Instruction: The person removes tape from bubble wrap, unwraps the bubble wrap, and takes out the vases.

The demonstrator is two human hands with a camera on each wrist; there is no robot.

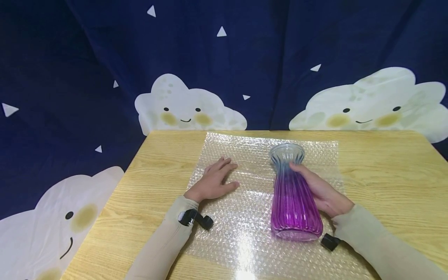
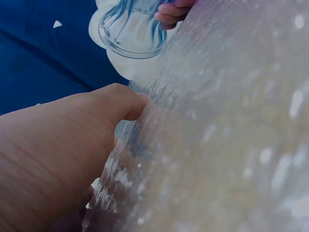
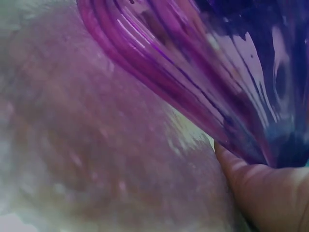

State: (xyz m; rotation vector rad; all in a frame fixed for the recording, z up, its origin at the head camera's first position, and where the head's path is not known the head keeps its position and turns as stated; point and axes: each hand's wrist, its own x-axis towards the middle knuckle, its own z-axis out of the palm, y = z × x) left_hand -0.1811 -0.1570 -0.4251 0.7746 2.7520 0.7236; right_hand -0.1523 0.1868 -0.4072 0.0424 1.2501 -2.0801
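Observation:
A ribbed glass vase (image 1: 295,198), clear blue at its flared rim and purple-magenta below, is tilted over a sheet of bubble wrap (image 1: 238,217). My right hand (image 1: 323,190) grips it near the neck, thumb on the near side and the other fingers mostly hidden behind the glass. In the right wrist view the vase's purple body (image 3: 159,53) fills the upper right, above the thumb. My left hand (image 1: 215,181) rests palm down on the left part of the bubble wrap, its fingers spread and nothing held. The left wrist view shows this thumb (image 2: 120,101) touching the sheet.
The bubble wrap lies flat on a light wooden table (image 1: 392,171), whose far edge meets a dark blue curtain (image 1: 259,46) printed with white clouds and triangles. The table's left edge (image 1: 115,186) runs diagonally beside the left arm.

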